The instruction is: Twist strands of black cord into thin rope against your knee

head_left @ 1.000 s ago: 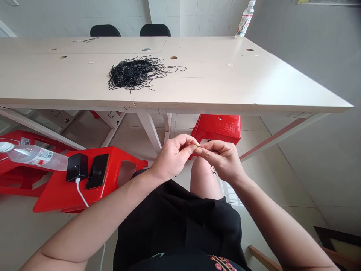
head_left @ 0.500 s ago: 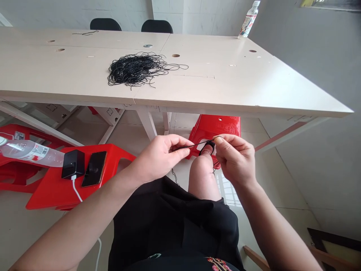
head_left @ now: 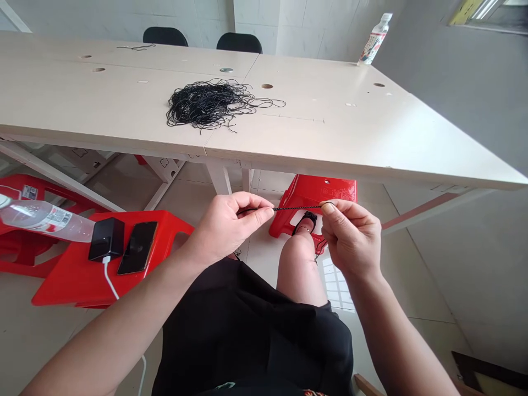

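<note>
A short black cord (head_left: 297, 208) is stretched taut and level between my two hands, below the table's front edge and above my knee. My left hand (head_left: 231, 225) pinches its left end between thumb and fingers. My right hand (head_left: 353, 237) pinches the right end, fingers curled. A tangled heap of black cords (head_left: 206, 103) lies on the pale wooden table (head_left: 330, 137), well beyond both hands.
A red stool (head_left: 82, 269) at my left carries a black charger block (head_left: 106, 238), a phone (head_left: 137, 255) and a lying water bottle (head_left: 45, 219). Another red stool (head_left: 317, 192) stands under the table. A bottle (head_left: 374, 39) stands at the table's far right. Two black chair backs show behind.
My hands were pressed together fingertip to fingertip; they have drawn apart sideways, and the black cord now shows stretched straight between them.
</note>
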### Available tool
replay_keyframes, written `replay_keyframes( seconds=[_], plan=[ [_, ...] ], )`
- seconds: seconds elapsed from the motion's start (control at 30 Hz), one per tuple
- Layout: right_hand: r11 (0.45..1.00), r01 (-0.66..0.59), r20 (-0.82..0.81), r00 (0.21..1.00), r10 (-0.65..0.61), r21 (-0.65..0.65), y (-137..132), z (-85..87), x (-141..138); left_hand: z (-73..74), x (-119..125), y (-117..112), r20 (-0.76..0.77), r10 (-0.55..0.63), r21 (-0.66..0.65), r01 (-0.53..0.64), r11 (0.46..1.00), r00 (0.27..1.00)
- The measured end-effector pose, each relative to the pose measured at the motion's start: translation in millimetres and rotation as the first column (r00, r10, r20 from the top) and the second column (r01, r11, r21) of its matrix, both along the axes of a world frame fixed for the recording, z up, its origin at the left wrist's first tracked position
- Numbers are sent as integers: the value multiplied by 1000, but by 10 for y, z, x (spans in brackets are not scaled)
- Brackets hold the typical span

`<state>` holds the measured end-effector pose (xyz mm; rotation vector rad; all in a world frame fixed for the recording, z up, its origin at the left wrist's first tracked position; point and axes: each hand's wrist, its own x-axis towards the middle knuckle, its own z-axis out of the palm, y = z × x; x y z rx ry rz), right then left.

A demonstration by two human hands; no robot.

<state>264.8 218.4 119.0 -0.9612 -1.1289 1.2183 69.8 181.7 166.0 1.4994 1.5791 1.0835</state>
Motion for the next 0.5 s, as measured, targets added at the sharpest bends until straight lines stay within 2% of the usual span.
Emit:
replay_keyframes(
  seconds=[0.17,0.27,0.37,0.5],
  plan=[
    [998,60,92,994,-62,30,78,1,-147,-64,-117,70,14,43,-9,-43,999,999],
    [996,64,221,972,-76,60,250,120,-307,4,-275,248,1,72,14,-72,997,997],
    [991,26,333,940,-69,132,610,325,-516,185,-481,597,-75,138,80,-132,988,988],
    [988,22,446,890,-89,152,1317,553,-797,366,-697,1310,-121,142,-1,-143,990,982]
  ],
)
